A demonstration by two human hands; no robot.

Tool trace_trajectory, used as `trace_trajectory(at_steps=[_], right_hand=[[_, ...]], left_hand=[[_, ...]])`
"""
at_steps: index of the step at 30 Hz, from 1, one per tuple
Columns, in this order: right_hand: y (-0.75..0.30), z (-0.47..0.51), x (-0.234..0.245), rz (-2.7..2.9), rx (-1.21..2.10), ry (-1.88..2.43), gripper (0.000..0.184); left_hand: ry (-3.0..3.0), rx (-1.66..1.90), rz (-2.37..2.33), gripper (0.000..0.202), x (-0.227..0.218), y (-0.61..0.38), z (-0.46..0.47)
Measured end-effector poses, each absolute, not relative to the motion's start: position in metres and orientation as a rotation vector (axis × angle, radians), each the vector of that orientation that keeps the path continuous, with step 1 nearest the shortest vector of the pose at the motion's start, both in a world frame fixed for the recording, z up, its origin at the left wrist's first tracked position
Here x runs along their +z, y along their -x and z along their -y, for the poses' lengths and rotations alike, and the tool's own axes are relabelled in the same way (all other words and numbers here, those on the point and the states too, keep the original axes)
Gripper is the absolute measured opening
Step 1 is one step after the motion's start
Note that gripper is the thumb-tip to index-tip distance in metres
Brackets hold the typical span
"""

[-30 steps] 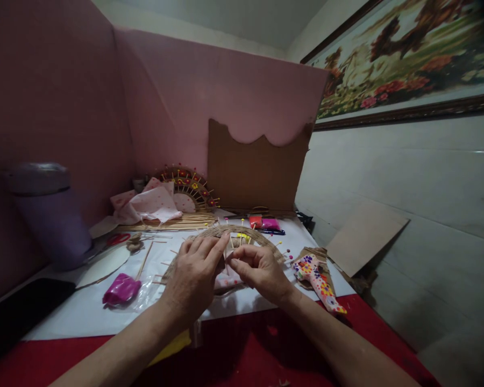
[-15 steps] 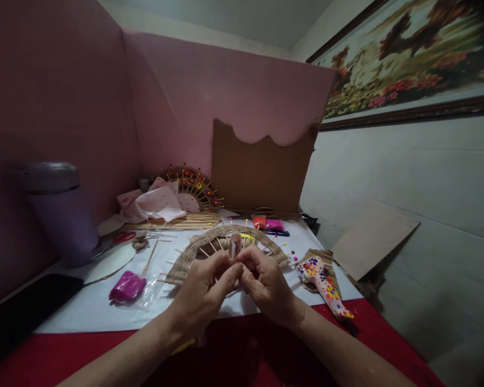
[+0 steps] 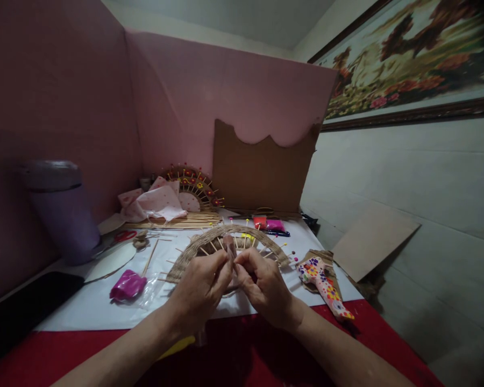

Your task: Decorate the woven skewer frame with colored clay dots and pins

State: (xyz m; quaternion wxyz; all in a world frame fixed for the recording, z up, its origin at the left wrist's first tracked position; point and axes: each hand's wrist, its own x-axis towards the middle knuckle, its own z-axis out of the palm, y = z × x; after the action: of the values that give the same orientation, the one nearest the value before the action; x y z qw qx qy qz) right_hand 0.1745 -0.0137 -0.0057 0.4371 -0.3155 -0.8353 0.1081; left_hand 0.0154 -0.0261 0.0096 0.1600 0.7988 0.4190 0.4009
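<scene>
My left hand [image 3: 199,282] and my right hand [image 3: 266,282] meet at the middle of the table, fingers pinched together. Something small is between the fingertips, too hidden to name. Just behind them stands a fan-shaped arch [image 3: 185,257] wound with brown twine, its thin sticks radiating outward, several tipped with coloured balls. Below my left forearm a yellow piece [image 3: 177,346] shows against the red cloth, partly covered. A magenta clay packet [image 3: 128,285] in clear plastic lies left of my left hand.
A purple tumbler [image 3: 64,215] stands at left, near red-handled scissors [image 3: 125,236]. Bundled sticks [image 3: 193,219] and a decorated arch [image 3: 197,177] are at the back. A flower-patterned animal figure [image 3: 325,282] lies at right. Cut cardboard [image 3: 262,169] leans behind.
My fingertips have shifted slightly, with the left hand's fingers more upright and the right hand turned a little. More of the yellow piece shows below my left forearm.
</scene>
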Motion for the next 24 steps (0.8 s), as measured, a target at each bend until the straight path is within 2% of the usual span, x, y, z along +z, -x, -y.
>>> trace_trajectory(at_steps=[11, 24], right_hand=[[-0.164, 0.013, -0.015, 2.003, -0.287, 1.081, 0.012], [-0.172, 0.015, -0.001, 1.949, 0.136, 0.922, 0.004]], left_hand=[[-2.129, 1.170, -1.343, 0.029, -0.003, -0.022, 0.019], [-2.021, 1.180, -1.167, 0.030, 0.008, -0.020, 0.025]])
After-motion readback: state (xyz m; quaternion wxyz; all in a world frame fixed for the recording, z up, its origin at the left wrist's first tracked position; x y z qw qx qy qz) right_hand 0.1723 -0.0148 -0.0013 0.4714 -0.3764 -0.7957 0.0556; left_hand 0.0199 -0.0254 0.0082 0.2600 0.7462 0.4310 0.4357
